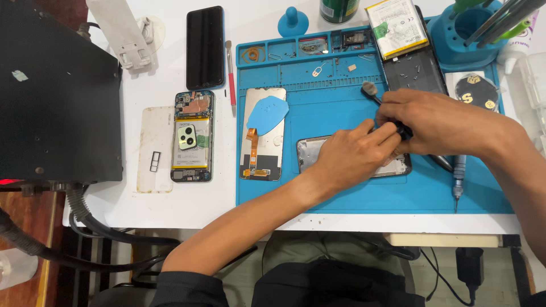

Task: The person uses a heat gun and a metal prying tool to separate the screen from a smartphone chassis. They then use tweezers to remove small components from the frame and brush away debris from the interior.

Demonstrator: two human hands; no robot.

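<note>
A phone repair well under way on a blue silicone work mat point(341, 196), judging by the parts spread out: nearest the camera, the person's left hand point(350, 153) presses flat on a stripped phone frame point(310, 153) lying face-up on the mat, fingers together and bearing on its upper edge, while the right hand point(441, 122) is closed round the black handle of a small brush point(371, 91) whose grey bristle head points up and to the left, just above the frame. The frame looks bare and silvery, largely hidden under both hands, so how clean it is cannot be told; cleaning of the frame appears to be the step in hand, with reassembly seemingly all still to come. Beside it on the right lies a slim precision screwdriver point(458, 176). To the left, a detached display panel point(263, 133) rests back-up with its orange flex cable showing and a blue triangular opening pick point(267, 112) on top. Off the mat on the white worktop point(170, 57), an opened phone point(193, 136) shows its battery and camera module, next to a clear back cover point(154, 149) and SIM tray. Farther off, a loose battery point(396, 27) lies on another dark panel, beside a blue tool holder point(469, 34), a suction cup point(293, 23) and an intact black phone point(205, 46).
</note>
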